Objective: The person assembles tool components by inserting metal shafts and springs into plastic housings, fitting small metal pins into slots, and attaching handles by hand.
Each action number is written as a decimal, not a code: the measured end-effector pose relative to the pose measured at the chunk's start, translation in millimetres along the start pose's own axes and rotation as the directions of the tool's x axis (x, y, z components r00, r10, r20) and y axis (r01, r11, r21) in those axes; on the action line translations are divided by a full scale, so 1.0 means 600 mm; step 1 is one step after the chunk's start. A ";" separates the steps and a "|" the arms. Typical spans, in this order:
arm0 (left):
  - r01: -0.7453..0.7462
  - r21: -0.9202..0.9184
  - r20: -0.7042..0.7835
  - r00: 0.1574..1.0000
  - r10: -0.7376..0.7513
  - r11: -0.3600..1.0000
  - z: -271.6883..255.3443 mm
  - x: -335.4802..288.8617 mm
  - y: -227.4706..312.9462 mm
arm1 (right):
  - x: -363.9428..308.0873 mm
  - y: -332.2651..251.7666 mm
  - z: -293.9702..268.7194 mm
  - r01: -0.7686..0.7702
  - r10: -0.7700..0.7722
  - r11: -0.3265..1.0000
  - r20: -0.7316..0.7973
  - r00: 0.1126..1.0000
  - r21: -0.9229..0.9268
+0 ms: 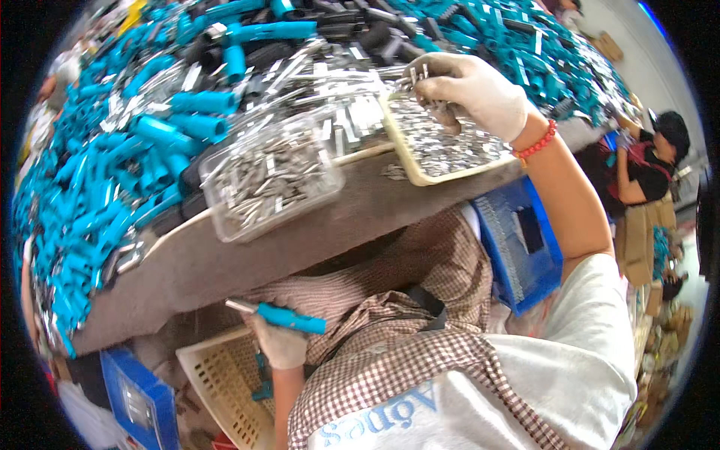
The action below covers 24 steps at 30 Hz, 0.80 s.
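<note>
My left hand [281,343], in a white glove, is low and near my lap. Its fingers are closed round a teal handle [292,319] with a short metal shank sticking out of the left end. My right hand [480,91], also gloved, reaches over a cream tray [409,166] full of small shiny metal pieces [461,150]. Its fingers are bent together, with a few small metal pieces showing at the fingertips. Left of that tray, a clear plastic box [225,231] holds short metal pins or shafts [274,180].
Teal handles [161,135] and black ones [371,37] lie heaped across the bench [315,217]. A cream basket [217,375] stands below my left hand, beside a blue bin [139,397]. Another blue bin [517,247] is under my right arm. A person [645,161] sits at the right near cardboard boxes.
</note>
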<state>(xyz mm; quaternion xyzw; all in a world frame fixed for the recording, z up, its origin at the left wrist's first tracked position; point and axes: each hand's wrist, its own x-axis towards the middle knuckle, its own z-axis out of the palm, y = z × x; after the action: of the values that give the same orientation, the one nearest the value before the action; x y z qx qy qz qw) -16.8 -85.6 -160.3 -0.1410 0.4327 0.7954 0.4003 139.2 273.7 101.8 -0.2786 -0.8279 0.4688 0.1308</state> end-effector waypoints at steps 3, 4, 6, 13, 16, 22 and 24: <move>0.007 -0.102 0.101 0.995 0.003 0.995 0.017 -0.005 0.006 | -0.032 0.020 -0.019 -0.130 0.126 0.986 -0.046 0.991 -0.102; -0.027 -0.036 0.100 0.995 0.031 0.999 0.014 0.000 -0.002 | -0.040 0.031 -0.023 -0.144 0.135 0.976 -0.069 0.988 -0.162; -0.054 0.033 0.108 0.993 0.050 0.998 0.009 0.010 -0.010 | -0.056 0.040 -0.017 -0.174 0.149 0.962 -0.129 0.980 -0.208; -0.414 0.696 0.341 0.910 0.237 0.586 -0.031 0.023 -0.019 | -0.056 0.076 -0.003 0.117 -0.280 0.704 -0.122 0.952 -0.701; -0.472 0.660 0.331 0.881 0.338 0.584 -0.021 0.013 -0.022 | -0.070 0.072 -0.014 0.129 -0.359 0.693 -0.183 0.915 -0.710; -0.098 0.117 0.249 0.966 0.066 0.988 -0.027 0.029 -0.011 | -0.096 0.090 -0.031 0.051 -0.259 0.842 -0.320 0.911 -0.537; -0.240 0.365 0.241 0.958 0.158 0.900 -0.009 0.020 -0.018 | -0.101 0.094 -0.029 0.095 -0.283 0.861 -0.317 0.905 -0.499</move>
<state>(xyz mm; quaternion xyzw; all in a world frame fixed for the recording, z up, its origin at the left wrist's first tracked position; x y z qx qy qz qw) -17.1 -80.7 -176.4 0.0697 0.5508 0.7403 0.3791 216.1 273.5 65.7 -0.3029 -0.8992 0.1746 0.2629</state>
